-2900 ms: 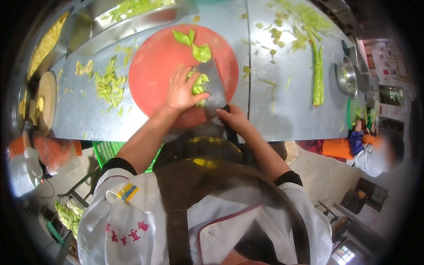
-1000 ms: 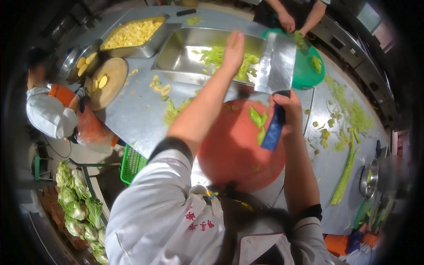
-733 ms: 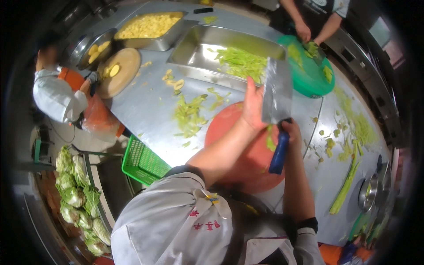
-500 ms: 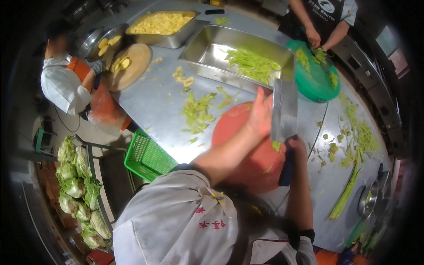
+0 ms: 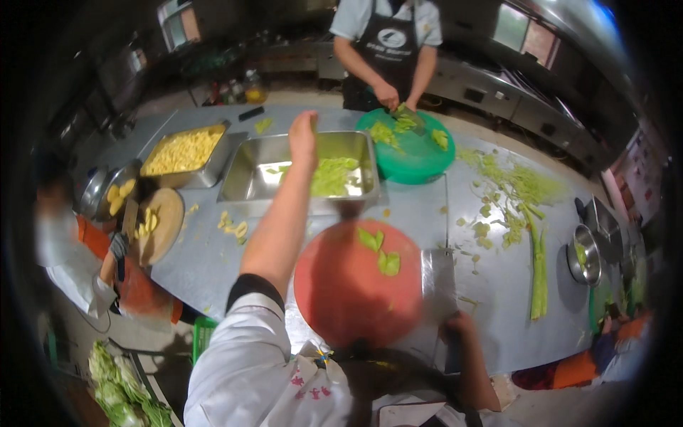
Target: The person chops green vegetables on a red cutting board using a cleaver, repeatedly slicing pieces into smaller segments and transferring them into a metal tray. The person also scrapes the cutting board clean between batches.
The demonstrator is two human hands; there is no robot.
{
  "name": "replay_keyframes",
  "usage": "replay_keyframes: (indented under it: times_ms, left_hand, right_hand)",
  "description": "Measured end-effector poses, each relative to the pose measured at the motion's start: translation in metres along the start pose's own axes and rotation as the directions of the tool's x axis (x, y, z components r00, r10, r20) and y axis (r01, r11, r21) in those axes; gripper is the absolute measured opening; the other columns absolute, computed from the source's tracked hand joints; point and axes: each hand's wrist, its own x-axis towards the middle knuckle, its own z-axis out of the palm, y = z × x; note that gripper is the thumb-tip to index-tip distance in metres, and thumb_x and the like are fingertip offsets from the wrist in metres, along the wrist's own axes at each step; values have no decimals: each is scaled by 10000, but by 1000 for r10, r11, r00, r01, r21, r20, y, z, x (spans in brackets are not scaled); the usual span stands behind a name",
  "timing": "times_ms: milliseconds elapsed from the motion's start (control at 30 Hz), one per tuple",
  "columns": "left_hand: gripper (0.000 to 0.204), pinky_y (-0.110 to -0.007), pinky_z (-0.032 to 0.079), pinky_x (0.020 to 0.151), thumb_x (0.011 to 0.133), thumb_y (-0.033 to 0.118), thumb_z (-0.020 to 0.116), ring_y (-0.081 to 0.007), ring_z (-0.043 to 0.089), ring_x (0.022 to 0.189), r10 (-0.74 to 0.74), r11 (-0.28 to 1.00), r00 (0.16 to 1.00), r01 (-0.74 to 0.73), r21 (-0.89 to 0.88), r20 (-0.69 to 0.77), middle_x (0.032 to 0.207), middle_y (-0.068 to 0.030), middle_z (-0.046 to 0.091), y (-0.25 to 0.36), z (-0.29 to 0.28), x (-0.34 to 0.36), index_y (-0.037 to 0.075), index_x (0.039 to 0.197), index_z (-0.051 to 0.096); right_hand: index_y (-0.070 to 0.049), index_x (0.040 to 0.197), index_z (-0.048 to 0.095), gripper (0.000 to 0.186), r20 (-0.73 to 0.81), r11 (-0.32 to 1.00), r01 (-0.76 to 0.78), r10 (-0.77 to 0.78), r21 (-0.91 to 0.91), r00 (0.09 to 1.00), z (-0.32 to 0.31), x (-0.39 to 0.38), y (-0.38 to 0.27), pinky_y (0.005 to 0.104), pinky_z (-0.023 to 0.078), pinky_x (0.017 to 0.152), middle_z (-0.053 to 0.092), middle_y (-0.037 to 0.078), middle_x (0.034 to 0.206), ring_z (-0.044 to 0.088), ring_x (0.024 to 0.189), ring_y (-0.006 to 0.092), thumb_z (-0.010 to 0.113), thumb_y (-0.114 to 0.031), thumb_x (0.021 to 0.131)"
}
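My left hand [image 5: 303, 136] is held out above the near wall of a deep steel pan [image 5: 245, 164], which has sliced green stalk pieces [image 5: 334, 176] inside. Seen from the side, the hand looks stretched out and empty. My right hand [image 5: 459, 326] is closed round the dark handle of a cleaver [image 5: 437, 277], its broad blade pointing away at the right edge of a round red cutting board [image 5: 356, 299]. A few green slices [image 5: 388, 262] lie on the board's far part. Motion blurs the right hand somewhat.
Beyond stands a co-worker [image 5: 390, 50] cutting greens on a green board [image 5: 409, 164]. Another person [image 5: 78, 263] works at left beside a wooden board [image 5: 167, 235]. A pan of yellow chunks [image 5: 183, 151], scattered trimmings [image 5: 505, 192], long stalks [image 5: 538, 274] and a steel bowl [image 5: 585, 256] share the table.
My hands have parted: the left has moved forward over the pan, the right has drawn the cleaver back beside the red board. The view has swung to the right and up.
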Motion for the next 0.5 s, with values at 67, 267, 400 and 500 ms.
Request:
replay_keyframes:
  times_ms: [67, 267, 400, 500]
  left_hand:
    - [276, -452, 477, 869, 966, 247, 499, -354, 617, 975, 80, 485, 992, -120, 866, 93, 1013, -203, 662, -17, -11, 19, 12, 959, 644]
    - [346, -497, 443, 909, 856, 238, 652, -415, 546, 1066, 94, 763, 696, -510, 398, 712, 1139, -225, 591, -35, 50, -159, 54, 1145, 608]
    - [613, -500, 366, 1054, 833, 305, 727, -396, 454, 1273, 113, 743, 277, -662, 104, 954, 1344, -217, 484, -62, 36, -287, 98, 1372, 522]
    - [622, -514, 337, 1074, 836, 291, 721, -389, 444, 1288, -30, 613, 325, -741, 274, 945, 1366, -210, 471, -58, 32, -318, 101, 1386, 499]
  right_hand:
    - [-4, 940, 583, 277, -25, 1000, 9, -9, -8, 1000, -9, -8, 16, 358, 472, 439, 591, 135, 684, 558, 476, 252, 668, -186, 749]
    - [-21, 906, 581, 209, -208, 998, 26, -37, -57, 977, -9, -23, 53, 352, 480, 473, 592, 113, 683, 571, 512, 239, 663, -177, 794]
    - [-28, 892, 585, 189, -249, 998, -11, -4, -58, 968, 23, -19, 57, 358, 481, 500, 597, 106, 706, 574, 547, 229, 669, -173, 805]
    - [-36, 887, 584, 177, -225, 994, 86, -101, -73, 969, 27, -26, 59, 351, 483, 514, 597, 98, 713, 577, 566, 224, 668, -174, 813]
